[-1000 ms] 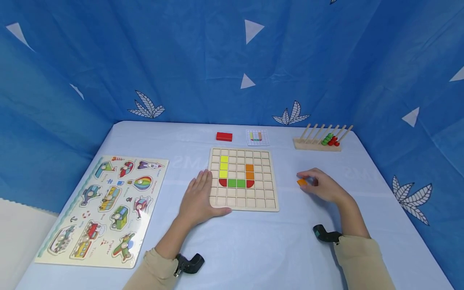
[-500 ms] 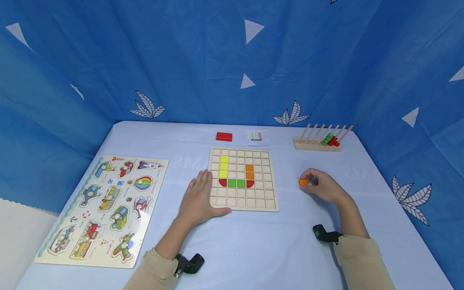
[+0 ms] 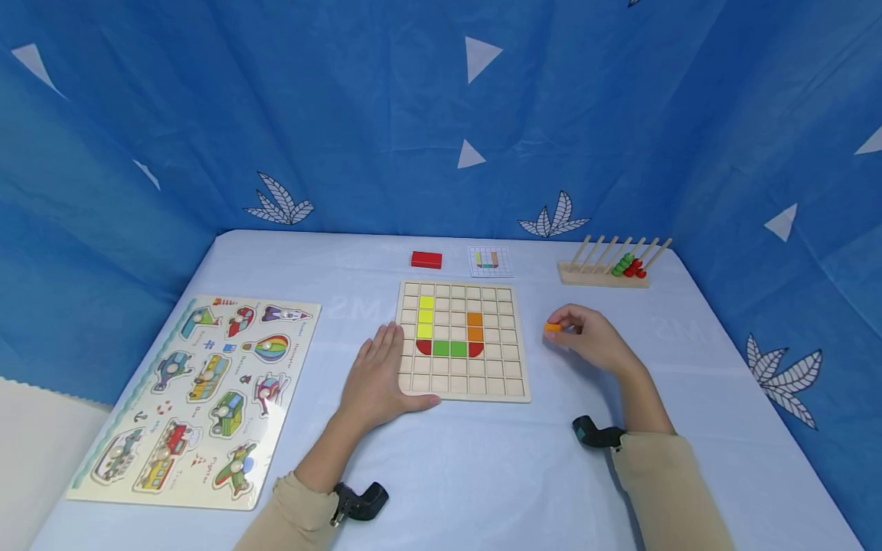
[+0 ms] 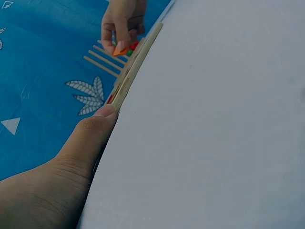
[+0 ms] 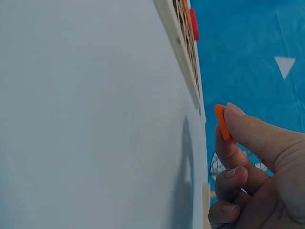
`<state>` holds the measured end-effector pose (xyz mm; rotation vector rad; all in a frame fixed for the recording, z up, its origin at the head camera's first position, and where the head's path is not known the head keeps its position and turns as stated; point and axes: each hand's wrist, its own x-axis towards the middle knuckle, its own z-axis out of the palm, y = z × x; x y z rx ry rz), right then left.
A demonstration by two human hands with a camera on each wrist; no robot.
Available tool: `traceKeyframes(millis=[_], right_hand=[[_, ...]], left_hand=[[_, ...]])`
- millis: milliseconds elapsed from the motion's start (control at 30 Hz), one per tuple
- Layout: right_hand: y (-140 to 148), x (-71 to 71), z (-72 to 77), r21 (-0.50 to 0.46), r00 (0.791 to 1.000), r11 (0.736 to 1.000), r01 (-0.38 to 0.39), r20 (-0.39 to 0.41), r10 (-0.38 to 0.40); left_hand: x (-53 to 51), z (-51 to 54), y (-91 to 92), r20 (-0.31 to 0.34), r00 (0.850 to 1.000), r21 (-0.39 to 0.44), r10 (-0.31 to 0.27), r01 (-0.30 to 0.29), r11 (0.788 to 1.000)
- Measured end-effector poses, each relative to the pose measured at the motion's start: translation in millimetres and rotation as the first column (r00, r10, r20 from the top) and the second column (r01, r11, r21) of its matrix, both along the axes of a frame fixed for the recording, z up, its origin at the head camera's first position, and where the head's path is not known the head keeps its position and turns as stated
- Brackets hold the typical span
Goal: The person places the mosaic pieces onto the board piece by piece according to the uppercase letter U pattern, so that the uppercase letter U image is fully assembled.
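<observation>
A wooden grid board [image 3: 506, 367] lies mid-table, with yellow, orange, red and green tiles forming a U shape in its cells. My left hand [image 3: 374, 379] rests at the board's left side, fingers straight along the edge and thumb against the near edge. To the right of the board, my right hand [image 3: 594, 338] pinches an orange tile [image 5: 222, 121] between thumb and forefinger, held above the table. The pattern card [image 3: 490, 262] behind the board shows a similar U in colored squares.
A red block [image 3: 426, 260] sits behind the board. At the back right stands a wooden peg rack [image 3: 602, 277] with green and red beads. On the left lies a vehicle puzzle board [image 3: 196, 398]. A blue curtain [image 3: 386, 115] borders the table.
My right hand has turned the orange tile in its fingers, then moved left toward the board, slightly raised. The left hand and the board have stayed still.
</observation>
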<state>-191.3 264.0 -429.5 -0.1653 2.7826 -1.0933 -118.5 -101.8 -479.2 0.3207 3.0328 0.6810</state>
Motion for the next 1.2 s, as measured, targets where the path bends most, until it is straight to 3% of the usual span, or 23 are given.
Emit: traceKeyframes(millis=[600,867,1200], right_hand=[[-88,-40.7,15.7,-0.116,0.994,0.989,-0.093,0.046,0.099],[-110,-53.8,8.6,-0.078,0.995,0.993,-0.084,0.043,0.087],[-124,-60.1,4.6,-0.003,0.996,0.999,-0.051,0.068,0.051]], left_hand=[[0.5,0.5,0.5,0.007,1.000,0.000,0.003,-0.003,1.000],[0.1,0.3,-0.7,0.003,1.000,-0.010,0.005,-0.005,1.000],[-0.1,0.7,-1.0,0.005,1.000,-0.009,0.001,-0.001,1.000]])
